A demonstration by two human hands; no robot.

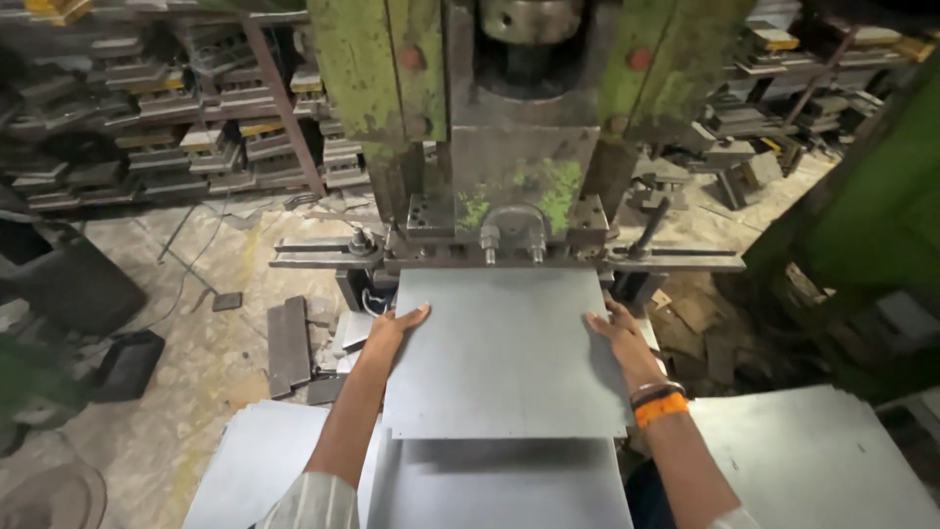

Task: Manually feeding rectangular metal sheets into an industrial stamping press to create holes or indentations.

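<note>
A flat grey metal sheet point(504, 353) lies in front of me, its far edge pushed under the tooling of a worn green press point(509, 186). My left hand point(394, 328) grips the sheet's left edge, thumb on top. My right hand point(617, 333) grips the right edge; an orange band and dark bangles sit on that wrist. The sheet is held roughly level, above another grey sheet point(499, 485) lying below it.
Stacks of grey sheets lie at lower left point(250, 460) and lower right point(813, 460). Dark metal bars point(289, 345) rest on the floor left of the press. Racks of metal dies point(196, 118) line the back wall. A dark box point(64, 279) stands at far left.
</note>
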